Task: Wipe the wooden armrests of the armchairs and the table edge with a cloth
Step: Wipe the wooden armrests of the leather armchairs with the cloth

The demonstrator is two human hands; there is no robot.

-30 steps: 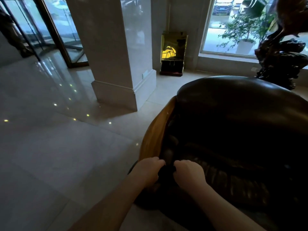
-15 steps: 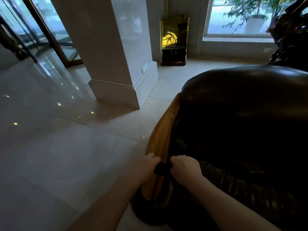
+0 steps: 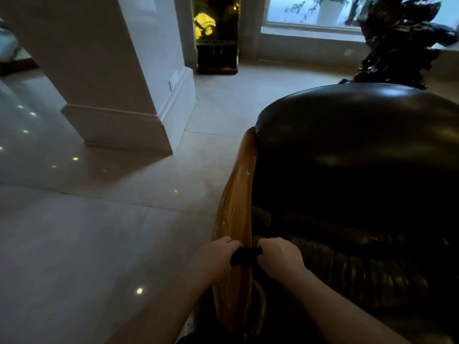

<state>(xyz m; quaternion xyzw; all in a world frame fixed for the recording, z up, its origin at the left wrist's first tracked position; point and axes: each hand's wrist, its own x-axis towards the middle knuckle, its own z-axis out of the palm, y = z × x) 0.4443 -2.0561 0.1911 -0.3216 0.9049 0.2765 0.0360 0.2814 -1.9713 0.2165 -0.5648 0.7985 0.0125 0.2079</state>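
Note:
A dark leather armchair (image 3: 352,155) fills the right half of the view. Its curved wooden armrest (image 3: 238,194) runs down its left side, honey-coloured and glossy. A dark cloth (image 3: 244,255) is stretched across the armrest near its lower part. My left hand (image 3: 216,261) grips the cloth's left end on the outer side of the wood. My right hand (image 3: 279,259) grips the right end on the inner side, against the leather. Both fists are closed and most of the cloth is hidden inside them.
A white square pillar (image 3: 119,78) stands on the polished tile floor (image 3: 87,232) to the left. A lit display stand (image 3: 216,36) is against the far wall. A dark carved sculpture (image 3: 402,40) rises behind the chair, below a window (image 3: 313,11).
The view has swung down and closer to the armrest. Both hands, still holding the cloth between them, now sit lower along the wood, which shows more of its length.

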